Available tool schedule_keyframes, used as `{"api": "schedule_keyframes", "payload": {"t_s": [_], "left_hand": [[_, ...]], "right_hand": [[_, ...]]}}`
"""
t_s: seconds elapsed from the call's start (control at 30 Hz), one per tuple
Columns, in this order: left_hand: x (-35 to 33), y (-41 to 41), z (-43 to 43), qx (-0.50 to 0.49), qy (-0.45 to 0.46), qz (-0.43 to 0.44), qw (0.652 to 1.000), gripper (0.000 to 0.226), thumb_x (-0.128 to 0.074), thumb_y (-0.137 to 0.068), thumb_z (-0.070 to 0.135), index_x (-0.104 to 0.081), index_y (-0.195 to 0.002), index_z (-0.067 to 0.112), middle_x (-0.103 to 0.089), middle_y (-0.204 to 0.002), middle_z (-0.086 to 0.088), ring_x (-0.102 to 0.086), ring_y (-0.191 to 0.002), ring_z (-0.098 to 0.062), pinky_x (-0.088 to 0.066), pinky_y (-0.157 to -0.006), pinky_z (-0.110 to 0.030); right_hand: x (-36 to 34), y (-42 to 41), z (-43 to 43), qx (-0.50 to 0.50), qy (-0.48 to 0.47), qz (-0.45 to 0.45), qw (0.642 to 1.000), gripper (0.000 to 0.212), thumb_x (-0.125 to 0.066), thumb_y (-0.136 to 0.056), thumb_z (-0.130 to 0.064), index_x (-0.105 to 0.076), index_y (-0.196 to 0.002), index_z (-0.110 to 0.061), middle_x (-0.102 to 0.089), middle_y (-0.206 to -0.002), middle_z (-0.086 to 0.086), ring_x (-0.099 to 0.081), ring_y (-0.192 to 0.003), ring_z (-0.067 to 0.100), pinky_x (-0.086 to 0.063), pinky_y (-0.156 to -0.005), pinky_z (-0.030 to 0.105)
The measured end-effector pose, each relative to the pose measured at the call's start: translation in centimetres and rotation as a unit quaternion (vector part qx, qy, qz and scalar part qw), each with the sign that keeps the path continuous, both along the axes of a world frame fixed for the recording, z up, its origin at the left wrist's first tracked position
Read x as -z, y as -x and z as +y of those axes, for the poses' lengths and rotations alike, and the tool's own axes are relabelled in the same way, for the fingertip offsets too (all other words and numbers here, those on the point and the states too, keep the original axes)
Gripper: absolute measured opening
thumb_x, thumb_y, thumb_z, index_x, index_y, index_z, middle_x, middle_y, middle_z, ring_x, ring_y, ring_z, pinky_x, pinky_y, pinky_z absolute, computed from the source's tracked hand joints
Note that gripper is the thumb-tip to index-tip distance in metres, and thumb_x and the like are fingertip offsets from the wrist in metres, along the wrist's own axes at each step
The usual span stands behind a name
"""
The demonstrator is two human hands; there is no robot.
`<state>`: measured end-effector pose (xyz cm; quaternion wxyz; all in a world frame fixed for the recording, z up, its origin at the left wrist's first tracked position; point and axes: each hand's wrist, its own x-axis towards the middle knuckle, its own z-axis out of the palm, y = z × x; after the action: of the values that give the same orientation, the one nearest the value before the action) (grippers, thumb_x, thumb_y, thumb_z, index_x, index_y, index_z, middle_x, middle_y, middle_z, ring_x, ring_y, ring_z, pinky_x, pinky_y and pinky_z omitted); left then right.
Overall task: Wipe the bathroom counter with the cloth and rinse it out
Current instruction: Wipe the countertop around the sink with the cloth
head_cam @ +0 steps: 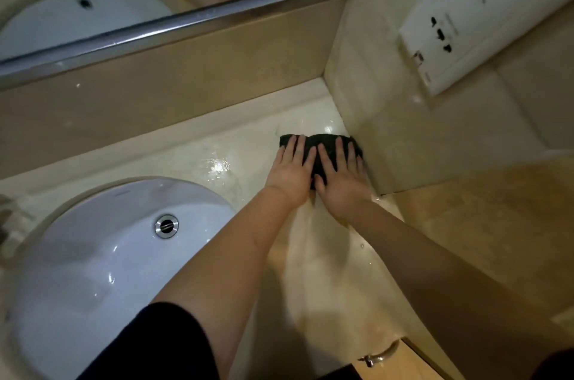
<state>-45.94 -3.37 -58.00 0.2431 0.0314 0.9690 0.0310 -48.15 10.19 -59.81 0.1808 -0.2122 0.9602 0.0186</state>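
A wet, pale bathroom counter (242,146) runs beneath a mirror (186,19) to a tiled side wall (388,118); in its far right corner, against that wall, lies the dark cloth (321,139), its long axis running left to right along the back edge. Both hands press it flat, fingers straight; the left hand (290,171) covers its left end, the right hand (340,180) the end by the wall, seemingly brushing the tiles, though the dim light blurs that. The sink basin (93,255) lies leftward and nearer the person; for rinsing, the cloth must travel that way, and the left hand is closer.
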Motion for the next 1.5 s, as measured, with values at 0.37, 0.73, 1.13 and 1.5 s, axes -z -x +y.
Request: {"api": "schedule_keyframes", "payload": {"t_s": [0.37,0.73,1.13,1.5], "left_hand": [[0.5,-8.6,2.5,0.071,0.001,-0.007,0.997,0.064,-0.028,-0.102,0.036,0.007,-0.152,0.017,0.018,-0.158,-0.014,0.018,-0.145,-0.030,0.005,-0.119,-0.043],[0.0,-14.8,3.5,0.014,-0.076,0.013,0.997,0.063,-0.032,-0.101,0.029,0.000,-0.152,0.013,0.014,-0.159,-0.011,0.016,-0.146,-0.025,0.007,-0.119,-0.038],[0.8,-4.8,0.7,-0.139,-0.014,0.050,0.989,0.064,-0.028,-0.098,0.032,0.001,-0.153,0.015,0.012,-0.159,-0.013,0.013,-0.146,-0.030,0.002,-0.120,-0.040],[-0.6,-4.0,4.9,-0.027,0.021,0.090,0.995,0.068,-0.046,-0.096,0.028,-0.008,-0.153,0.022,0.009,-0.159,-0.015,0.008,-0.146,-0.032,0.000,-0.120,-0.043]], "right_hand": [[-0.1,-10.5,2.5,0.085,-0.036,-0.022,0.995,0.068,-0.019,-0.097,-0.053,0.017,-0.149,-0.030,0.016,-0.158,0.014,0.012,-0.143,0.042,0.004,-0.118,0.051],[-1.1,-15.6,3.1,0.063,-0.020,-0.045,0.997,0.066,-0.019,-0.098,-0.049,0.019,-0.148,-0.029,0.022,-0.157,0.012,0.020,-0.143,0.037,0.009,-0.117,0.049],[0.6,-2.3,-0.4,-0.054,0.033,-0.005,0.998,0.064,-0.020,-0.097,-0.052,0.004,-0.152,-0.031,0.010,-0.160,0.006,0.012,-0.146,0.032,0.005,-0.118,0.046],[0.5,-6.7,4.8,0.046,0.050,-0.014,0.998,0.071,-0.021,-0.095,-0.056,0.002,-0.153,-0.023,0.010,-0.159,0.012,0.011,-0.146,0.032,-0.001,-0.119,0.046]]}}
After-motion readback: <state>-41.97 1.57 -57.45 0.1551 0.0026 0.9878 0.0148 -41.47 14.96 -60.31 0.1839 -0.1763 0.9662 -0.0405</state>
